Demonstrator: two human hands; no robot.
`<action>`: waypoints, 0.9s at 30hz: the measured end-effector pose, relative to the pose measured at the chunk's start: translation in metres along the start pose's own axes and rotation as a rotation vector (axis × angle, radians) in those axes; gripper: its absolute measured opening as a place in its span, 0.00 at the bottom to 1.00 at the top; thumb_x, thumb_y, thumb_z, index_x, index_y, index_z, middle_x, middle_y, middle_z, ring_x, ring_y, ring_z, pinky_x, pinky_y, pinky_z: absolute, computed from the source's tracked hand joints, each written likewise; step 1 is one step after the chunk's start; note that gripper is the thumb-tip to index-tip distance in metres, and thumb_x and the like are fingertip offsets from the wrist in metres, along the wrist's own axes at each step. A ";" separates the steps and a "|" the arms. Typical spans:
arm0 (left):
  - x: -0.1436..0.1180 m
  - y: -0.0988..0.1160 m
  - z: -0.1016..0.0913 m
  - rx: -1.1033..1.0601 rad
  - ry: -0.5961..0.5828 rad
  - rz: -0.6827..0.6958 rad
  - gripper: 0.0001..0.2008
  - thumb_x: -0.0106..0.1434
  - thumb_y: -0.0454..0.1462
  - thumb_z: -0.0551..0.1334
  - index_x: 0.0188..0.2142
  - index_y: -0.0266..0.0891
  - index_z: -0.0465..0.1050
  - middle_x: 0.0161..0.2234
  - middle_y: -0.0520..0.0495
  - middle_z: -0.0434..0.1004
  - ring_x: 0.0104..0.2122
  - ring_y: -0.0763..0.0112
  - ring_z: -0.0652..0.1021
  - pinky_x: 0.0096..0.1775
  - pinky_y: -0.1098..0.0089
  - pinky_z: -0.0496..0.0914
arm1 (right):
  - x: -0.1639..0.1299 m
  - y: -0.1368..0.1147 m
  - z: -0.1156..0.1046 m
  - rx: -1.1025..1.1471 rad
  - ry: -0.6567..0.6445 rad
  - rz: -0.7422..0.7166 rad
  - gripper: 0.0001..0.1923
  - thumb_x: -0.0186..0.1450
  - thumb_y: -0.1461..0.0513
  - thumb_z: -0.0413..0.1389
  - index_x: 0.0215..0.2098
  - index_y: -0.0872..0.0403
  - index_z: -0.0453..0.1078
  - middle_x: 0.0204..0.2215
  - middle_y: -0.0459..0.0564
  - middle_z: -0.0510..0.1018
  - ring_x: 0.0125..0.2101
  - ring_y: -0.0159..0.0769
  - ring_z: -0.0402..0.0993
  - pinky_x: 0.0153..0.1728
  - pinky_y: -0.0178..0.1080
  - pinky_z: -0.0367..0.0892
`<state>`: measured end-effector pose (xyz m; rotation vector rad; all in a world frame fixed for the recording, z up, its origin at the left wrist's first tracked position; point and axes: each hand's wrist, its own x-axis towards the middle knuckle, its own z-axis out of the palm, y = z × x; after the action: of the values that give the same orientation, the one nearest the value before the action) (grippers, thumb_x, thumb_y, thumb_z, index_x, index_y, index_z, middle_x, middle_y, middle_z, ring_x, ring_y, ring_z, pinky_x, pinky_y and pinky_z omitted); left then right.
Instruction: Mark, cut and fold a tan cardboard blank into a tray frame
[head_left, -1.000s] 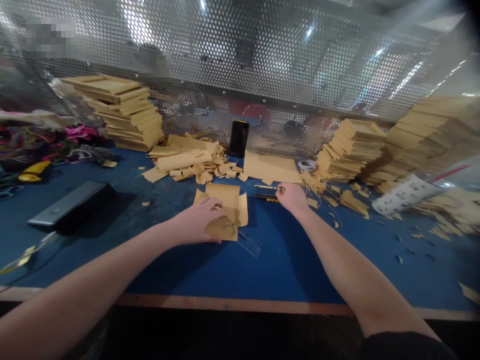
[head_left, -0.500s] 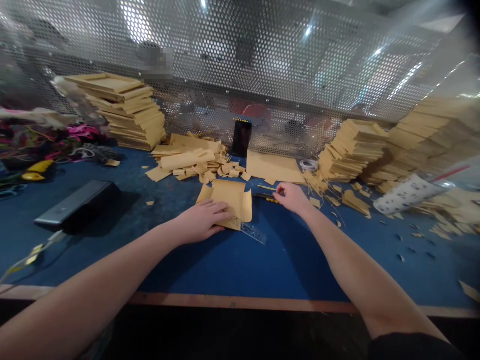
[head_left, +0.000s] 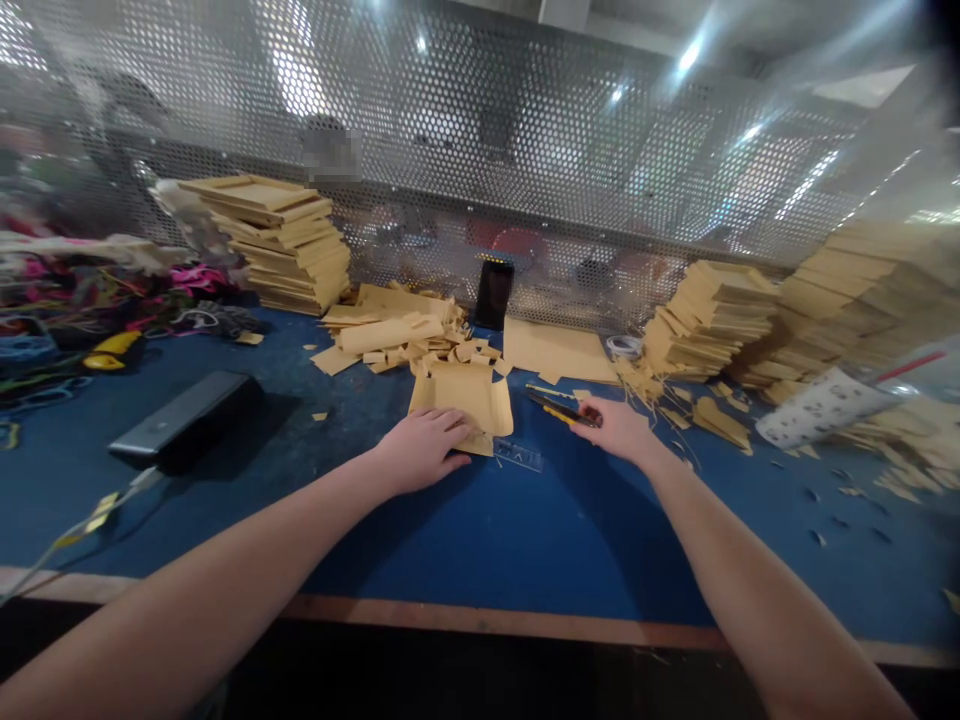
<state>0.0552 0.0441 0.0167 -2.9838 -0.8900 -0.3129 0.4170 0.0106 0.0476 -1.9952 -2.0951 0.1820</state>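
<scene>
My left hand [head_left: 421, 447] lies flat on the near edge of a tan cardboard piece [head_left: 466, 395] on the blue table [head_left: 525, 540]. A clear plastic ruler [head_left: 519, 457] sticks out from under that piece, just right of the hand. My right hand [head_left: 619, 430] is closed on a black and yellow utility knife [head_left: 559, 408], whose blade end points left toward the cardboard. A second thin yellow tool [head_left: 546, 392] lies just behind the knife.
Stacks of cardboard stand at back left [head_left: 279, 240] and right [head_left: 712, 310]. A heap of offcuts [head_left: 397, 335], a dark phone [head_left: 493, 294] against the perforated metal screen, a flat sheet [head_left: 556, 350], a black device [head_left: 180, 422], a patterned cup [head_left: 821, 408] and coloured clutter [head_left: 90, 310] surround the work spot.
My right hand has taken hold of the utility knife and drawn it nearer. My left hand slid to the near edge of the cardboard piece. The camera view tilted a little.
</scene>
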 end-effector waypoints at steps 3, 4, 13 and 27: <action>-0.005 0.001 0.003 -0.020 -0.006 0.002 0.22 0.70 0.49 0.53 0.57 0.40 0.66 0.58 0.41 0.67 0.55 0.56 0.69 0.55 0.60 0.62 | -0.005 -0.003 0.001 0.040 0.102 0.049 0.12 0.60 0.52 0.56 0.34 0.50 0.63 0.25 0.44 0.73 0.24 0.36 0.69 0.25 0.36 0.58; -0.006 0.002 0.005 -0.027 -0.011 0.007 0.20 0.71 0.47 0.53 0.56 0.40 0.67 0.57 0.42 0.67 0.54 0.58 0.70 0.54 0.61 0.63 | -0.005 -0.005 0.002 0.064 0.149 0.070 0.12 0.61 0.52 0.56 0.35 0.50 0.62 0.25 0.44 0.73 0.25 0.37 0.69 0.26 0.36 0.59; -0.007 0.005 0.007 -0.078 -0.029 0.106 0.19 0.68 0.29 0.51 0.55 0.43 0.68 0.56 0.48 0.70 0.53 0.66 0.72 0.54 0.67 0.66 | -0.015 -0.039 0.004 0.709 0.169 -0.042 0.23 0.65 0.55 0.51 0.57 0.51 0.56 0.22 0.41 0.72 0.23 0.35 0.70 0.28 0.37 0.66; -0.003 0.012 -0.001 -0.125 0.026 0.098 0.14 0.71 0.36 0.51 0.50 0.44 0.73 0.51 0.48 0.74 0.49 0.67 0.75 0.52 0.67 0.68 | -0.031 -0.067 0.020 0.819 0.231 -0.318 0.26 0.58 0.65 0.56 0.55 0.49 0.60 0.39 0.50 0.75 0.36 0.39 0.74 0.42 0.45 0.71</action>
<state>0.0592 0.0326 0.0177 -3.1166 -0.7455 -0.4189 0.3481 -0.0229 0.0431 -1.1354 -1.7443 0.6007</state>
